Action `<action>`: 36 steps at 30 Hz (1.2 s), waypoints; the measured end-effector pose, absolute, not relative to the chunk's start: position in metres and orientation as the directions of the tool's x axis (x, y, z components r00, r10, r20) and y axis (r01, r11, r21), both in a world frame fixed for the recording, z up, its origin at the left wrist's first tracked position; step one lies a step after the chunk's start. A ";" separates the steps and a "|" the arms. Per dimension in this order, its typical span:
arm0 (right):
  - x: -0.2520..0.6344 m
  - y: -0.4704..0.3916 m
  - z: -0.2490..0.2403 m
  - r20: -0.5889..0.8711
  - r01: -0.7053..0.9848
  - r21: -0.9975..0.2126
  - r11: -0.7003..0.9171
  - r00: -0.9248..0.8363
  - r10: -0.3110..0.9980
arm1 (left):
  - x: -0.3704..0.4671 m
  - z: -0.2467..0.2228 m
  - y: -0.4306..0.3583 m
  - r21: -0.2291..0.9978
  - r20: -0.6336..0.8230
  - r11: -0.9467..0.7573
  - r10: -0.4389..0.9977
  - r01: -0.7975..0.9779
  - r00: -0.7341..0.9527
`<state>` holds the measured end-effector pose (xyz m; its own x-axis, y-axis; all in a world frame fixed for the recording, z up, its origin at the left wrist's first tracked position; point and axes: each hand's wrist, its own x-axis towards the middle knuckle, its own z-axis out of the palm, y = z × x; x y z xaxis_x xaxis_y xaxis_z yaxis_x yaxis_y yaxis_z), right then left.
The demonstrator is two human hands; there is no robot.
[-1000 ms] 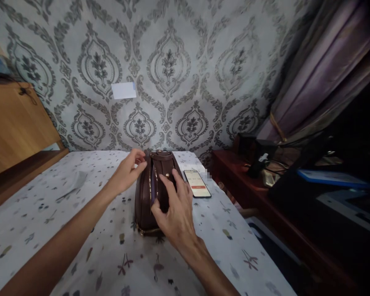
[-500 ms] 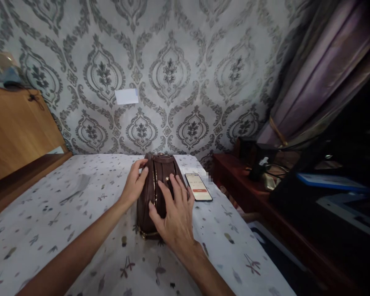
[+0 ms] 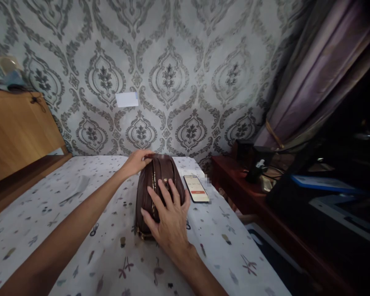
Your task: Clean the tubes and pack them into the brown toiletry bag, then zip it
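Note:
A dark brown leather bag [image 3: 145, 193] with gold zips lies on the bed, its long side running away from me. My left hand [image 3: 137, 161] is at its far left corner, fingers bent over the end and thumb close to them; the fingertips are partly hidden, and any zip pull between them does not show. Across the bag's top and near part rests my right hand [image 3: 170, 218], its fingers spread flat over the zip and the small metal stud [image 3: 165, 180]. Just right of the bag lies a phone [image 3: 195, 185] with a lit screen.
The bed has a white printed sheet [image 3: 111, 246] and meets a patterned wall [image 3: 169, 78]. A wooden headboard-like panel [image 3: 18, 131] stands at left. To the right are a dark red table [image 3: 228, 174] with cables and small items, and a purple curtain [image 3: 314, 78].
My left hand has moved forward from the bag's left side to its far corner, and its fingers have closed there. My right hand has shifted slightly left and settled flat on the bag.

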<state>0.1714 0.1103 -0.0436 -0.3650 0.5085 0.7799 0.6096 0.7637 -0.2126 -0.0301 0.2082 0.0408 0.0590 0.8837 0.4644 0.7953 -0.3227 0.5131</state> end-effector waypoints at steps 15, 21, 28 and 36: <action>0.170 0.110 -0.045 0.799 0.611 -0.181 0.771 -0.365 0.477 | -0.015 0.022 0.206 0.592 0.582 -0.280 0.798 0.756 -0.160; 0.170 0.110 -0.045 0.790 0.615 -0.183 0.767 -0.373 0.487 | -0.013 0.019 0.199 0.626 0.593 -0.323 0.788 0.710 -0.164; 0.170 0.110 -0.045 0.787 0.619 -0.184 0.763 -0.372 0.492 | -0.011 0.016 0.192 0.643 0.591 -0.327 0.787 0.692 -0.177; 0.170 0.108 -0.044 0.774 0.623 -0.190 0.759 -0.380 0.507 | -0.007 0.019 0.180 0.614 0.577 -0.312 0.805 0.725 -0.141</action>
<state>0.1701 0.1078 -0.0438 -0.3805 0.5067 0.7736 0.6231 0.7586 -0.1904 -0.0072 0.1801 0.0191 -0.1413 0.8047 0.5766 0.7250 -0.3125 0.6138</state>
